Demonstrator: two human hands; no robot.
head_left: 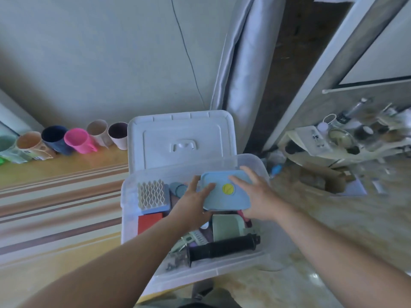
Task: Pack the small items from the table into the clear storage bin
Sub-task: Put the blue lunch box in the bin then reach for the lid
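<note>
Holding a blue lid [226,190] with a yellow knob [227,188], the left hand [193,204] and right hand [255,194] keep it over the clear storage bin [142,238]. Both hands curl their fingers onto the lid's top and grip its sides. Inside the bin lie a white brush pad [151,193], a red block [149,222], a green cup [226,227] and a black handle [222,246]. The bin's white lid [181,138] leans behind it. Cups [77,141] stand in a row on the tabletop [55,196].

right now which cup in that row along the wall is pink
The pink cup, fourth from the left, between the navy cup and a beige cup.
</note>
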